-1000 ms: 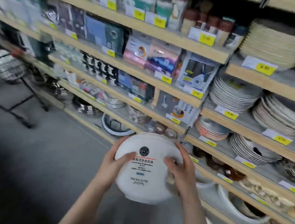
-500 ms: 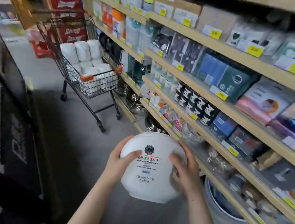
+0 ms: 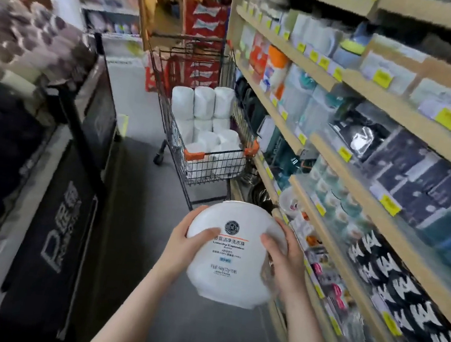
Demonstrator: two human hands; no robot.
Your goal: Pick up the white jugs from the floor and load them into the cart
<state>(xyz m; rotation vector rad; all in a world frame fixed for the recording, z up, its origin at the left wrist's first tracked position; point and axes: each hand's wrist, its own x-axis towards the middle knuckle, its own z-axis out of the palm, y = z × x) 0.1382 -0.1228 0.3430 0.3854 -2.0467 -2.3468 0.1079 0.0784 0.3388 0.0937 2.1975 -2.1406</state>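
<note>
White jug (image 3: pixel 232 252) carried chest-high in the aisle, well short of the cart (image 3: pixel 213 166) ahead, clamped between left hand (image 3: pixel 185 247) and right hand (image 3: pixel 283 256) pressed on opposite flanks; likely to slip from smooth sides or topple the heaped jugs already loaded.

A shop aisle, lined with stocked shelves.

Wooden shelves (image 3: pixel 342 162) run down the right side, packed with boxed and wrapped goods, and yellow price tags (image 3: pixel 390 204) are stuck along their front edges. A wire shopping cart (image 3: pixel 214 163) with orange corner guards stands on the grey floor (image 3: pixel 133 216) just beside the shelves. More shelving and stacked red cartons (image 3: pixel 208 23) show at the far end.
</note>
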